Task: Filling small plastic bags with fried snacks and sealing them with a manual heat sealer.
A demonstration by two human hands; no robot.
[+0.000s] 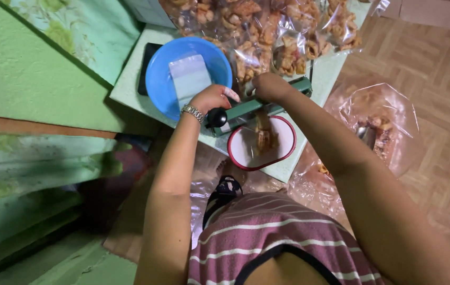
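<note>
We are looking down at our left hand point(211, 98) curling its grip over the green sealer point(251, 108) beside the blue bowl point(157, 79), right hand point(271, 87) closing its grip on the snack bag point(263, 134) hanging just below it into the red-rimmed bowl point(283, 153), packed snack bags point(267, 31) lying beyond on the worktop point(327, 68)

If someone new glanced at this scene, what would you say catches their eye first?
Probably the bright blue bowl at upper left, with a pale stack of bags inside. Beside it, the left hand and right hand rest on a green heat sealer, a snack bag hanging over a red-rimmed bowl. Filled snack bags crowd the top.
</note>
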